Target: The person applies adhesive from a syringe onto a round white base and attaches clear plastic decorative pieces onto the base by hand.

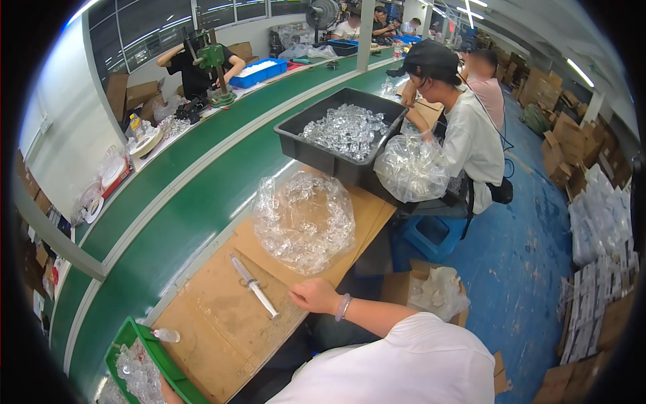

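Observation:
My right hand (313, 295), with a bracelet at the wrist, is curled into a loose fist at the edge of the cardboard-covered table; nothing shows sticking out of it. Just left of it lies a syringe (254, 285) with a white plunger. Beyond that hand sits a clear plastic bag (303, 222) with small transparent pieces around its inside. My left hand (169, 392) is at the bottom edge of view, at the green bin (176, 375) of clear plastic pieces; its fingers are hidden. A small bottle (165, 334) lies by the bin's rim.
A black tub (316, 156) heaped with clear pieces stands past the bag. Beside it a person in a white shirt (464, 135) sits with another filled bag (412, 168). A green conveyor belt (182, 242) runs along the left. An open carton (397, 289) stands at right.

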Demonstrator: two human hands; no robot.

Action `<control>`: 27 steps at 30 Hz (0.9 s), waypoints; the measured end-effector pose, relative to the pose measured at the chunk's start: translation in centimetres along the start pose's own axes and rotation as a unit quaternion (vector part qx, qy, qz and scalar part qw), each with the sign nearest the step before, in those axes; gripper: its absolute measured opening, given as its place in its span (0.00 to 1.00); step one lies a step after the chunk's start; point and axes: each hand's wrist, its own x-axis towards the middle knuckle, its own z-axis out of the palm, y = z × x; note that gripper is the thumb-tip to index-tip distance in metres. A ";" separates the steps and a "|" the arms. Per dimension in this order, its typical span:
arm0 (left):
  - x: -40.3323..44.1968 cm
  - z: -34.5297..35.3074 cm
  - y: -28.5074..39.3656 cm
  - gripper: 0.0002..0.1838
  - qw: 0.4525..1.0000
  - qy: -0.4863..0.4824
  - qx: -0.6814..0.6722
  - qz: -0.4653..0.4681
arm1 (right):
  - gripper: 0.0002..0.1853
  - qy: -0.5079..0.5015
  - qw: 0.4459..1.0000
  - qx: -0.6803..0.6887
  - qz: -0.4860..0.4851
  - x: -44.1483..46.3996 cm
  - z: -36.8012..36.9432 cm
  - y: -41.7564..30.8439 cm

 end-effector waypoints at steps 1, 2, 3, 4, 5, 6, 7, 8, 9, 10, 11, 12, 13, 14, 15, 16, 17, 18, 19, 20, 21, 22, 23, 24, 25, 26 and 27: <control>0.1 0.1 -0.3 0.18 1.000 0.000 0.000 0.000 | 0.10 -0.004 1.000 0.000 0.003 0.0 0.0 0.0; 0.1 0.2 -0.3 0.19 1.000 0.003 -0.015 -0.004 | 0.10 -0.004 1.000 0.000 0.003 0.0 -0.1 0.0; 0.0 0.3 -0.3 0.19 0.999 0.007 -0.031 -0.008 | 0.10 -0.004 1.000 0.002 0.003 0.1 -0.2 -0.1; 0.0 0.3 -0.4 0.19 0.999 0.007 -0.030 -0.009 | 0.10 -0.003 1.000 0.005 0.003 0.1 -0.2 -0.2; -0.1 0.2 -0.4 0.20 1.000 -0.010 -0.014 0.001 | 0.10 -0.003 1.000 0.005 0.003 0.1 -0.2 -0.2; -0.2 0.2 -0.6 0.21 1.000 -0.026 0.003 0.010 | 0.09 -0.001 1.000 0.005 0.000 0.1 -0.1 -0.1; -0.1 -0.1 -1.3 0.21 1.000 -0.026 0.003 0.010 | 0.09 0.000 1.000 0.006 -0.002 0.1 -0.1 0.0; 0.2 -0.3 -1.8 0.22 0.997 -0.022 0.075 0.006 | 0.09 0.000 1.000 0.006 -0.002 0.1 -0.1 -0.1; 0.3 -0.5 -2.2 0.23 0.989 -0.018 0.145 0.003 | 0.09 0.003 1.000 0.010 -0.004 0.2 -0.2 -0.2; 0.3 -0.5 -2.7 0.23 0.989 -0.017 0.145 0.003 | 0.09 0.005 1.000 0.014 -0.006 0.2 -0.3 -0.2; 0.2 -0.3 -2.2 0.23 0.992 -0.013 0.123 0.006 | 0.09 0.005 1.000 0.014 -0.006 0.2 -0.2 -0.1; 0.1 -0.2 -1.9 0.23 0.995 -0.008 0.102 0.010 | 0.08 0.001 1.000 0.010 -0.002 0.0 0.1 0.1; 0.2 -0.2 -2.4 0.23 0.995 -0.008 0.102 0.010 | 0.08 -0.002 1.000 0.007 0.001 -0.1 0.2 0.2; 0.3 -0.3 -2.7 0.24 0.995 -0.011 0.095 0.013 | 0.08 -0.002 1.000 0.007 0.001 0.0 0.2 0.1; 0.4 -0.3 -2.9 0.24 0.996 -0.013 0.088 0.015 | 0.08 0.004 1.000 0.011 -0.003 0.0 0.1 0.1; 0.5 -0.3 -3.2 0.24 0.996 -0.014 0.088 0.015 | 0.08 0.009 1.000 0.015 -0.006 0.0 0.1 0.0; 0.3 -0.2 -2.3 0.23 0.998 -0.021 0.052 0.010 | 0.08 0.009 1.000 0.015 -0.006 0.0 0.0 0.0; 0.1 0.0 -1.2 0.23 0.999 -0.027 0.016 0.005 | 0.08 0.005 1.000 0.014 -0.005 0.0 0.0 0.0; -0.2 0.3 0.1 0.22 0.999 -0.034 -0.020 -0.001 | 0.08 0.001 1.000 0.012 -0.004 0.0 0.0 0.0; -0.4 0.4 1.5 0.22 0.998 -0.040 -0.056 -0.007 | 0.08 0.001 1.000 0.012 -0.004 0.0 0.0 0.0; -0.7 0.6 2.7 0.21 0.995 -0.046 -0.092 -0.013 | 0.08 -0.001 1.000 0.011 -0.002 0.0 -0.1 0.0; -0.9 0.7 3.9 0.21 0.995 -0.046 -0.092 -0.013 | 0.08 -0.003 1.000 0.009 0.000 0.1 -0.1 -0.1; -1.1 0.8 5.2 0.21 0.993 -0.023 -0.111 -0.022 | 0.08 -0.003 1.000 0.009 0.000 0.1 -0.1 -0.1; -1.2 0.9 5.7 0.20 0.991 -0.001 -0.131 -0.032 | 0.08 -0.001 1.000 0.010 0.000 0.1 -0.1 -0.1; -1.0 0.6 4.4 0.20 0.991 -0.001 -0.131 -0.031 | 0.08 0.001 1.000 0.012 0.000 0.1 -0.1 -0.1; -0.6 0.0 2.0 0.21 0.999 0.035 -0.008 0.013 | 0.08 0.001 1.000 0.011 0.000 0.1 -0.2 -0.2; -0.5 -0.2 1.7 0.21 0.989 0.068 0.116 0.057 | 0.08 -0.005 1.000 0.007 0.001 0.2 -0.3 -0.2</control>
